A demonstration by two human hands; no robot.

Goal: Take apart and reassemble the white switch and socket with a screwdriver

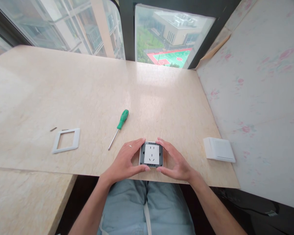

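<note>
Close to the front edge of the counter sits a wall socket (152, 154), its white centre full of slots and its grey frame bare around it. My left hand (127, 160) grips its left side, thumb at the near corner and fingers at the far corner. On the opposite side my right hand (175, 161) holds it the same way. A screwdriver (122, 119) with a green handle lies beyond my left hand, its tip pointing toward me. Further left is a white cover frame (76, 138) with a square opening.
Two small screws, one a dark screw (53, 129), lie by the cover frame. A white switch box (219, 149) stands at the right, near the flowered wall (259, 98). The beige counter (93, 85) runs back to the windows, and its front edge is just before my lap.
</note>
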